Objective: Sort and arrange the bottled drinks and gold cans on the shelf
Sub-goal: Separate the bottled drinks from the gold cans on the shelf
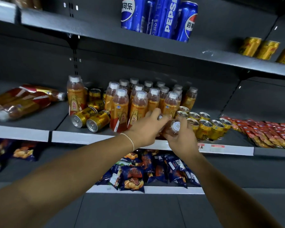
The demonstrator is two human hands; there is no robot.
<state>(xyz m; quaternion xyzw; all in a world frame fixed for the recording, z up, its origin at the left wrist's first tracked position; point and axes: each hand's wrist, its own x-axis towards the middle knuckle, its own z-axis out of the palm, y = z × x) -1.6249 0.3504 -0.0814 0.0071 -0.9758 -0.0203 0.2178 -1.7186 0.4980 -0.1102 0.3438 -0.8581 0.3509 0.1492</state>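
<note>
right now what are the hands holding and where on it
Both hands grip one bottle tilted toward the camera at the shelf front: right hand around its upper body below the white cap, left hand against its side.

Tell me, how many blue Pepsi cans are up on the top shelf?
4. All stand together on the top shelf: the leftmost, a narrow one behind it, the large middle one, and the rightmost. More may hide behind them.

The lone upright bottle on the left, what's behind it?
Behind the lone bottle, upright gold cans stand by the dark back panel. Anything directly behind its body is hidden.
</note>
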